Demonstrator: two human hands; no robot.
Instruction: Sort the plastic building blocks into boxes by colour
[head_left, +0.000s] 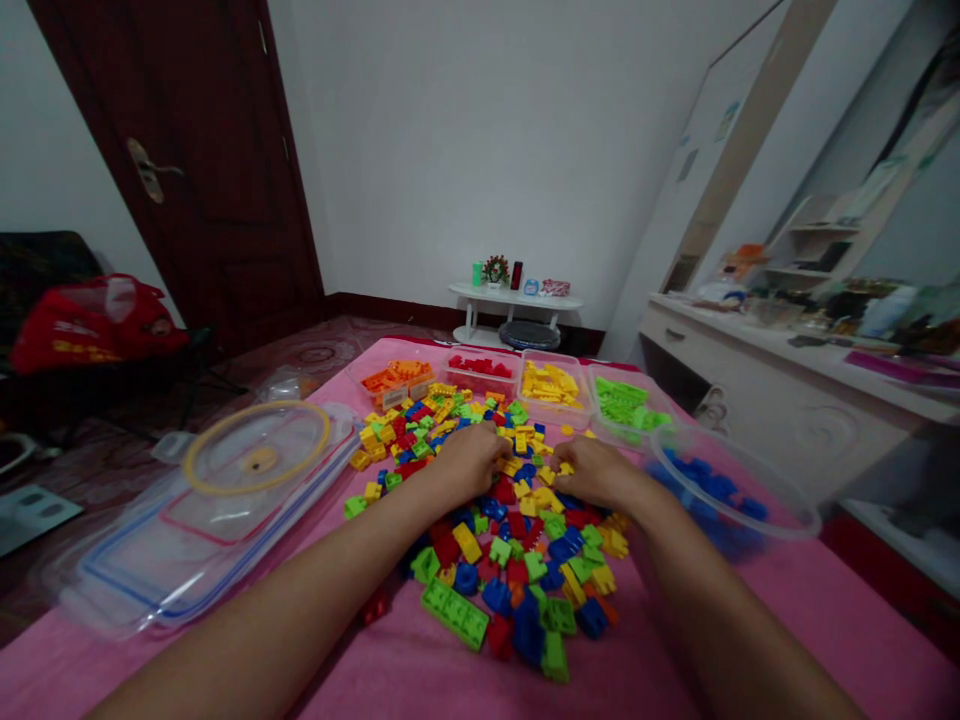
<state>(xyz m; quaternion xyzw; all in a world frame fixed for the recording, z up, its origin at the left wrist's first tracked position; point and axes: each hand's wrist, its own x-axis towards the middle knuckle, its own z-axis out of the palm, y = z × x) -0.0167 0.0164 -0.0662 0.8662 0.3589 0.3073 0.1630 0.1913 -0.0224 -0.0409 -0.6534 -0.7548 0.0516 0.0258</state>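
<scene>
A heap of loose bricks (495, 520) crowds the middle of the pink cover (420, 670). A row of tubs (556, 410) walls the far edge, stacked lids (225, 500) block the left, a blue-filled bowl (739, 535) the right. Bare cover lies nearest.

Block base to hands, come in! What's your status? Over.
Left hand and right hand curled on the block pile, grip unclear. Colour tubs behind, blue bowl right, lids left. Nothing between hands and pile. Over.

The fingertips of the left hand (469, 458) and right hand (596, 470) are buried in the brick pile (510, 560); any grasp is hidden. Right of the right hand, blue bricks (712, 488) blur inside the round tub (780, 530).
</scene>
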